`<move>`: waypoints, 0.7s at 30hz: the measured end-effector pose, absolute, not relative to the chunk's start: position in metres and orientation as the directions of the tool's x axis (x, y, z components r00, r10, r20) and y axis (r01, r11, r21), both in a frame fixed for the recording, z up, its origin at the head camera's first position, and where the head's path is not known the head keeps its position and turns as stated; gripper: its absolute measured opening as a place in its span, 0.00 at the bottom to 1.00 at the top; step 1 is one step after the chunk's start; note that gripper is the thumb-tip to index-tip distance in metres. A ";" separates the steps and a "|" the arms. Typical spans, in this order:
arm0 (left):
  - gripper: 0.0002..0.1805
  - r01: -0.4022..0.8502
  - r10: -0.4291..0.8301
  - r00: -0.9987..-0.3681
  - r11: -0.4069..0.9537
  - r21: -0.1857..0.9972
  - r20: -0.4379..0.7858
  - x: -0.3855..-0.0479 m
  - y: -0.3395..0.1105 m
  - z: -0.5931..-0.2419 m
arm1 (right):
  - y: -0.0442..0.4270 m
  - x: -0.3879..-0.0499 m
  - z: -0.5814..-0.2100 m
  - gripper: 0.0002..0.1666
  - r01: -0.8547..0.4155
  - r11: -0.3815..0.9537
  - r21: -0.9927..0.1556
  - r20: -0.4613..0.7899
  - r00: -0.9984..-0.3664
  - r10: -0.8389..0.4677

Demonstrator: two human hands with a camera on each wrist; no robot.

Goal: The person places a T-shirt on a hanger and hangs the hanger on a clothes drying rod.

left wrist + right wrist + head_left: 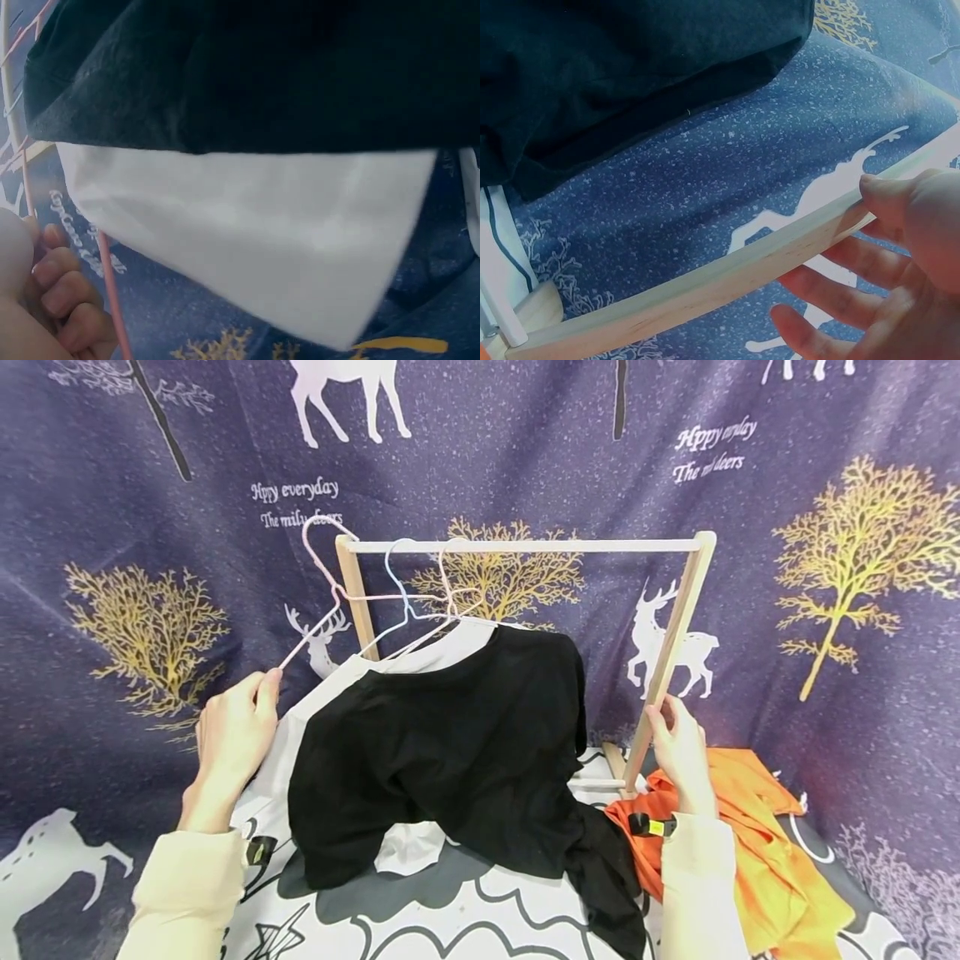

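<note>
My left hand (236,727) grips the lower left end of a pink clothes hanger (321,564), whose hook rises beside the rack's top left corner. Its fingers also show at the edge of the left wrist view. My right hand (681,752) pinches the right wooden post (670,635) of a small clothes rack, thumb on one side and fingers beyond. Between the hands hangs a black top (450,743), with a white garment (457,647) behind it. A blue hanger (395,578) and another pink hanger (444,572) hook over the white rail (525,546).
An orange garment (757,827) lies crumpled at the rack's right foot, beside my right sleeve. One black sleeve (607,885) trails over the patterned white cloth (442,935). A dark blue curtain (525,443) with deer and trees stands close behind the rack.
</note>
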State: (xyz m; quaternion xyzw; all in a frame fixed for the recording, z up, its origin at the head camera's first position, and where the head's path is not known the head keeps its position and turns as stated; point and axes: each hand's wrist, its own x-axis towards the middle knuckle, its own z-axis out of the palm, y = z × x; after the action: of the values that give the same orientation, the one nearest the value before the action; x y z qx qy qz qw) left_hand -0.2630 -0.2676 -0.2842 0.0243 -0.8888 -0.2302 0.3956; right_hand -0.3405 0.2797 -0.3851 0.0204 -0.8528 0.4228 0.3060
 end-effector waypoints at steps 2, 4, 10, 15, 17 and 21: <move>0.26 0.134 -0.243 -0.678 0.887 0.442 0.694 -0.259 -0.269 -0.289 | 0.280 -0.340 -0.385 0.24 -0.288 0.642 -0.711 0.535 -0.814 0.226; 0.25 0.125 -0.266 -0.668 0.880 0.457 0.695 -0.255 -0.270 -0.294 | 0.280 -0.340 -0.385 0.23 -0.285 0.643 -0.711 0.534 -0.814 0.229; 0.25 0.122 -0.344 -0.621 0.845 0.521 0.704 -0.244 -0.273 -0.309 | 0.279 -0.339 -0.382 0.23 -0.296 0.640 -0.709 0.544 -0.807 0.229; 0.25 0.115 -0.413 -0.599 0.803 0.585 0.686 -0.238 -0.272 -0.327 | 0.280 -0.339 -0.382 0.23 -0.292 0.641 -0.710 0.541 -0.809 0.230; 0.25 0.106 -0.451 -0.592 0.779 0.619 0.668 -0.236 -0.272 -0.335 | 0.280 -0.339 -0.383 0.24 -0.293 0.640 -0.711 0.539 -0.811 0.227; 0.25 0.076 -0.532 -0.582 0.718 0.692 0.615 -0.230 -0.273 -0.352 | 0.280 -0.339 -0.385 0.24 -0.296 0.640 -0.709 0.540 -0.812 0.223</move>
State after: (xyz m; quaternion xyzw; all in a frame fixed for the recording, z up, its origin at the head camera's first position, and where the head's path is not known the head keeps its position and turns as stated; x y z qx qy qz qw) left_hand -0.2300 -0.2725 -0.3516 0.1393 -0.8182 -0.3488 0.4353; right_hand -0.3393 0.2797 -0.3849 0.0216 -0.8521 0.4239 0.3062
